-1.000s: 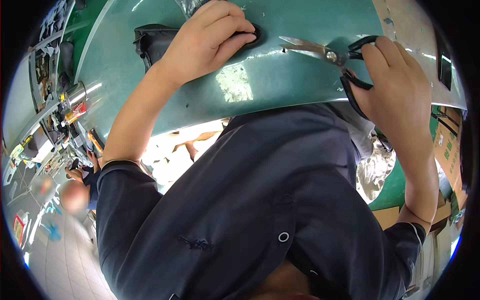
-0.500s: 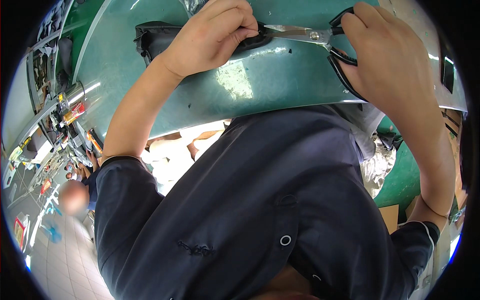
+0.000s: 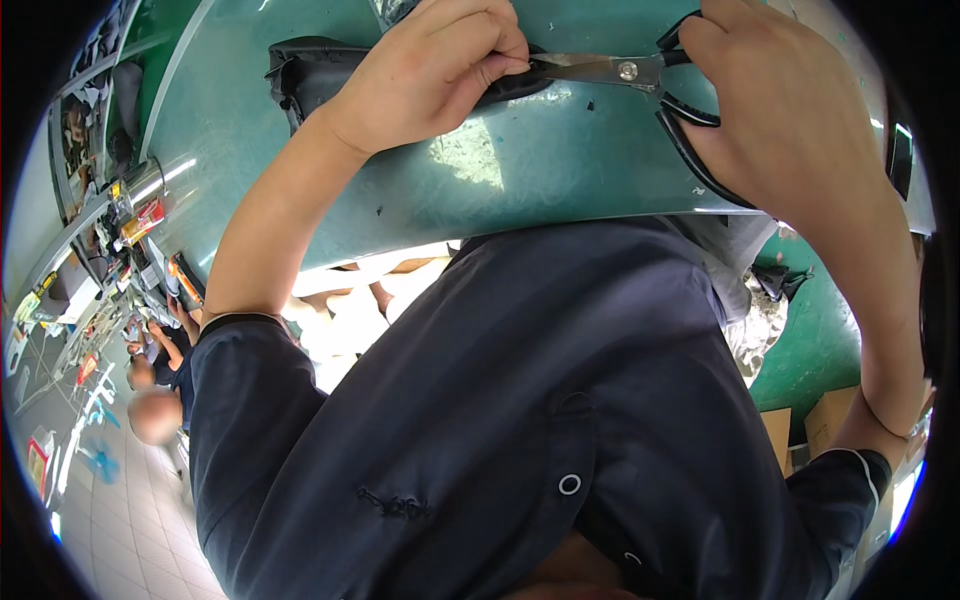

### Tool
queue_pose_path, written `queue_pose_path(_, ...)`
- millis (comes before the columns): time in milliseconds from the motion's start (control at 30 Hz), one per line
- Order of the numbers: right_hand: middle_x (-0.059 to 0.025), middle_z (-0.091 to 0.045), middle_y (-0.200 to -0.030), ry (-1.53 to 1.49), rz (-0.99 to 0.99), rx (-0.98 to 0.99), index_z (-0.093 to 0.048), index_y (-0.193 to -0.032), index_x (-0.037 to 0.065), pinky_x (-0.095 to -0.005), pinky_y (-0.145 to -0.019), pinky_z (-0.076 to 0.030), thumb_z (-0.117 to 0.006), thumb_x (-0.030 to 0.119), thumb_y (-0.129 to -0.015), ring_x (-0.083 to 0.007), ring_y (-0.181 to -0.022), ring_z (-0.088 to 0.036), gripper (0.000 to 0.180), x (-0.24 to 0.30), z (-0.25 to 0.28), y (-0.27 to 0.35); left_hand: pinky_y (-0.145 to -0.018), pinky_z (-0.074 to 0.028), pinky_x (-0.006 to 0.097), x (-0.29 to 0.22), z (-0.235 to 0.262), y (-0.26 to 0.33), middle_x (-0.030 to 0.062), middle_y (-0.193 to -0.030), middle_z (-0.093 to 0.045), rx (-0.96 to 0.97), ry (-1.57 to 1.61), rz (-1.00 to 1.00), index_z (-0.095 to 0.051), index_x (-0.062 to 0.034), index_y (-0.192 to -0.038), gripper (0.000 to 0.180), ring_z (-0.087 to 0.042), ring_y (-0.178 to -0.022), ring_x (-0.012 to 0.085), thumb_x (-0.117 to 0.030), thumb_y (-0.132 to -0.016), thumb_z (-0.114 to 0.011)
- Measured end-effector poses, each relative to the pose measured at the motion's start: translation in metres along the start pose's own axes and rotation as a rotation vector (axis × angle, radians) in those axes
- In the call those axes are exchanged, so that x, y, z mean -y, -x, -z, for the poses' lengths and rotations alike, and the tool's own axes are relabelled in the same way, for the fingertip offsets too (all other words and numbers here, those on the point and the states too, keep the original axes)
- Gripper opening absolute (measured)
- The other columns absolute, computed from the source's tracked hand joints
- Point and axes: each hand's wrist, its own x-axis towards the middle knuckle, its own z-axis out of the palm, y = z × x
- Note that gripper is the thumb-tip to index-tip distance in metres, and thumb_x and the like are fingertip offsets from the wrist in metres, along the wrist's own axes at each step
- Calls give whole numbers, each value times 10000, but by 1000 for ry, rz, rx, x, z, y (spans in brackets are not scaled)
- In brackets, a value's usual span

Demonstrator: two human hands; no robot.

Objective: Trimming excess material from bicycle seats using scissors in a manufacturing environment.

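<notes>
A worker's left hand (image 3: 430, 75), near 12 o'clock, pinches a black leather-like piece (image 3: 318, 75) between thumb and fingers on a green tabletop (image 3: 560, 170), while the right hand (image 3: 780, 100), at 2 o'clock, grips black-handled scissors (image 3: 628, 72) by the loops. The piece stretches from 11 to 12 o'clock, partly beneath the left hand; the scissors' blades, nearly together, point toward 9 o'clock and meet it just beside the left fingertips. A small dark scrap (image 3: 590, 105) lies below the blades. On the worker's dark shirt (image 3: 500, 350), toward 7 o'clock, runs raised black stitching (image 3: 395, 503); whether it forms lettering cannot be told. Between 9 and 10 o'clock sits a red-and-yellow item (image 3: 142, 222), any markings too small to read, above an orange object (image 3: 185, 280) at 9 o'clock. Another person (image 3: 184, 388), in a dark top, appears between 8 and 9 o'clock, near a blue fan (image 3: 103, 460). Cardboard boxes (image 3: 830, 418) stand between 3 and 4 o'clock, a crumpled silvery bag (image 3: 762, 340) at 3.
</notes>
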Motion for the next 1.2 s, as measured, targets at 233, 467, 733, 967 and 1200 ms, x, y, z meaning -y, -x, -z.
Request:
queue_pose_path(233,-130,-649,-790,1,6,26,-699,-808,9,-411,-701,-550,-754,310,-727,-303,-752,-664,316,1,2,-2,-811,-479,398,-3,-1,-4,139,-982,-564,-14,19,34,-633,-22,-946,128,-569,-900,333,35,-861,-710)
queue_pose_path(467,-122,-656,-792,48,13,79,-694,-818,22,-396,-696,-553,-735,257,-737,-284,-745,-664,252,0,-4,-12,-816,-477,404,-2,-4,-2,147,-980,-562,-23,28,47,-631,-16,-945,128,-565,-899,338,36,-859,-708)
queue_pose_path(733,-120,-649,-757,126,80,-31,-672,-755,41,-367,-653,-533,-719,232,-715,-262,-719,-657,201,-1,-7,-5,-824,-476,404,-36,13,-32,147,-978,-561,323,-117,514,-625,-17,-936,134,-566,-899,338,33,-847,-711)
queue_pose_path(967,-96,-643,-737,111,185,-150,-672,-743,46,-400,-614,-541,-720,243,-716,-279,-660,-657,205,-16,-30,-6,-819,-492,393,5,-12,-2,151,-977,-563,-67,43,0,-629,-9,-927,134,-585,-910,335,48,-834,-708)
queue_pose_path(1200,-90,-634,-731,81,197,-226,-659,-760,53,-429,-596,-543,-734,290,-717,-306,-633,-654,252,-34,-42,8,-782,-491,339,6,-14,2,146,-977,-571,-202,198,5,-623,-10,-919,103,-596,-869,291,67,-876,-676)
